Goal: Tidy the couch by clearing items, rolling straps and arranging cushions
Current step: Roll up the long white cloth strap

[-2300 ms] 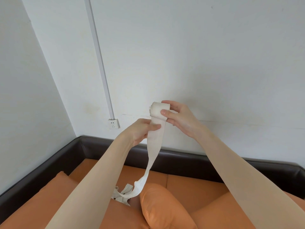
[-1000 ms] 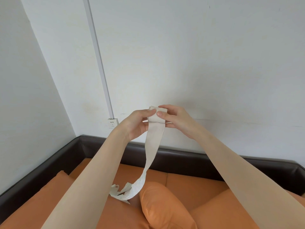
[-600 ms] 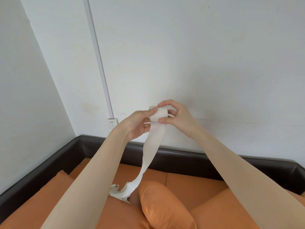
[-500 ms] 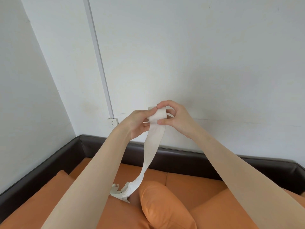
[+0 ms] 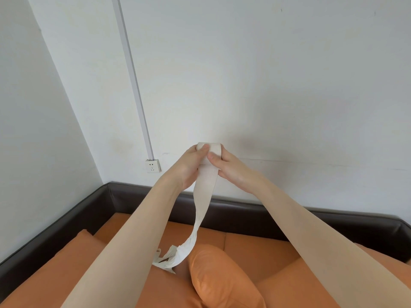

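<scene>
Above the orange couch (image 5: 255, 247), both the left hand (image 5: 189, 165) and right hand (image 5: 231, 167) are gripping the partly rolled cream strap (image 5: 205, 176); its loose tail is trailing toward 6 o'clock beside a cushion (image 5: 222, 278), unrolled.

Left hand (image 5: 189, 166), right hand (image 5: 231, 168) grip strap (image 5: 205, 181) roll above couch (image 5: 255, 245).
</scene>
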